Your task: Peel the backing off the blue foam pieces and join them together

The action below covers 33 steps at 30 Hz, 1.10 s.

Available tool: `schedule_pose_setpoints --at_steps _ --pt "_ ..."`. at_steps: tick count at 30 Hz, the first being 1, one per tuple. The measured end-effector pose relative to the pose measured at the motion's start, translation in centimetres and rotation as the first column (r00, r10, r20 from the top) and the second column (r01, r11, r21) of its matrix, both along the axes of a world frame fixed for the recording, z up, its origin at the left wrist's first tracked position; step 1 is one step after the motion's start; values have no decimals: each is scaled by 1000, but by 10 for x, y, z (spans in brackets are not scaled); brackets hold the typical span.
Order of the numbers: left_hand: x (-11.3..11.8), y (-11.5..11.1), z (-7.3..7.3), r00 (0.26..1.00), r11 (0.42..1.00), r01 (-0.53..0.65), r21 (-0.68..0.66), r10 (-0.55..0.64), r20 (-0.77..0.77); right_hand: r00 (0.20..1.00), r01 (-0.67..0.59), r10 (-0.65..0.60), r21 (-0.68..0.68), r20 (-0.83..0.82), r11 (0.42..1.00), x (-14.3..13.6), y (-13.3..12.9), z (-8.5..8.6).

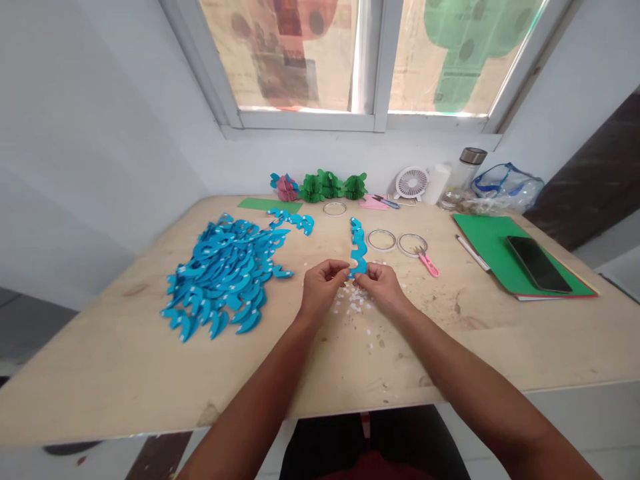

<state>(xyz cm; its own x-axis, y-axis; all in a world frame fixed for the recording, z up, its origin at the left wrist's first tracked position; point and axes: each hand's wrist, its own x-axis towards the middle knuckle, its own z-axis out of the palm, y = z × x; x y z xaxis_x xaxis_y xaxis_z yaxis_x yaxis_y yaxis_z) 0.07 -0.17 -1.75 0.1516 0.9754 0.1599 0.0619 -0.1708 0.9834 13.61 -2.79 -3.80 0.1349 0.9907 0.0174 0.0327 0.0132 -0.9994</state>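
A wavy strip of blue paper [358, 243] runs away from me down the middle of the table. Its near end lies between my left hand [324, 287] and my right hand [384, 283], both with fingers pinched on it. Small white dots show on the strip. Under my hands are scattered white paper bits [356, 301]. To the left spreads a large heap of blue curved paper pieces [225, 273], many with white squares on them. Behind the heap lies another blue paper chain [295, 219]. What exactly my fingertips press on is too small to make out.
Tape rolls [381, 240] and pink snips [427, 262] lie right of the strip. Farther right, a phone [537, 263] rests on green paper [480, 233] beside a white pen [473, 253]. Along the wall stand green paper figures [330, 185], a small fan [412, 182] and a bottle [465, 170].
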Motion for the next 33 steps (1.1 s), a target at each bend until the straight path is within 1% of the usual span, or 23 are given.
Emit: schedule_pose_setpoints --at_steps 3,6,8,11,13,16,20,23,27,33 --pt "-1 -2 0 987 978 -37 206 68 -148 997 50 -51 13 54 999 2 2 -3" --pt "-2 -4 -2 939 916 11 401 128 -320 988 89 -93 35 121 995 5 4 -5" --pt "-2 -4 -5 902 877 46 479 170 -397 978 102 -111 59 176 993 6 4 -5" --pt "-1 -3 -10 865 846 81 527 203 -460 961 100 -122 100 248 990 5 2 -3" --pt "-1 -2 -12 851 843 101 528 202 -485 953 95 -124 117 276 989 5 1 -1" --pt "-2 -1 -13 843 857 109 504 189 -504 946 84 -121 131 302 988 4 -1 2" --pt "-2 -2 -12 850 881 114 459 153 -505 939 70 -111 138 325 988 2 -2 3" --pt "-2 -1 -11 858 901 96 423 140 -494 938 62 -103 133 332 989 2 -3 3" --pt "-2 -1 -9 885 929 75 362 105 -454 939 58 -98 128 329 990 2 -3 3" --pt "-3 -1 -4 940 961 53 271 43 -339 944 53 -92 131 316 990 3 -2 2"
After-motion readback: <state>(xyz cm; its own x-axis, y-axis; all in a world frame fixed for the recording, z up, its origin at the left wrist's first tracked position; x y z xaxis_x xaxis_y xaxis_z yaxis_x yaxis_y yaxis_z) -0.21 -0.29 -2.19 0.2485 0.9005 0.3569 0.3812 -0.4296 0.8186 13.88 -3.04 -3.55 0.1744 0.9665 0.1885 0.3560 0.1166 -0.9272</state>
